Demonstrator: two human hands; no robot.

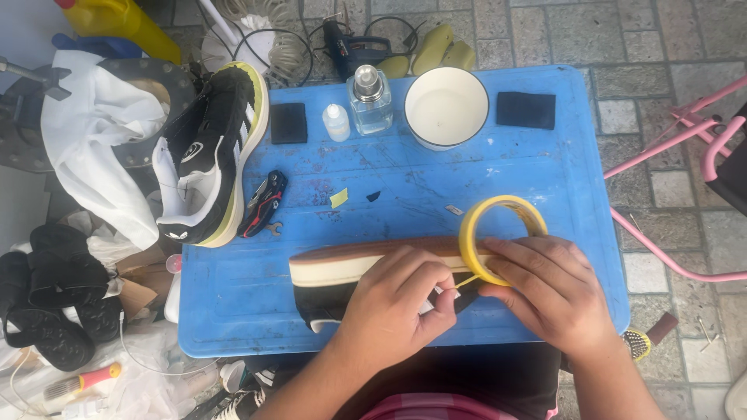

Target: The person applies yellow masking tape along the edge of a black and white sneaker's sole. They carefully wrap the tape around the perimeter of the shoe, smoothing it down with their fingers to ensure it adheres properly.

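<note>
A black shoe with a cream sole [350, 268] lies on its side on the blue table [233, 311], sole edge up. My right hand [545, 292] grips a roll of yellow masking tape [498, 233] held upright against the shoe. My left hand [401, 307] rests over the shoe and pinches the free end of the tape, a short yellow strip [465, 281], between thumb and finger.
A second black, white and yellow shoe [210, 155] sits at the table's left edge. A white bowl [445, 105], a glass pump bottle [369, 99], a small white bottle [336, 123], two black pads [289, 123], a multitool [264, 202]. Pink frame [685, 155] stands right; clutter lies left.
</note>
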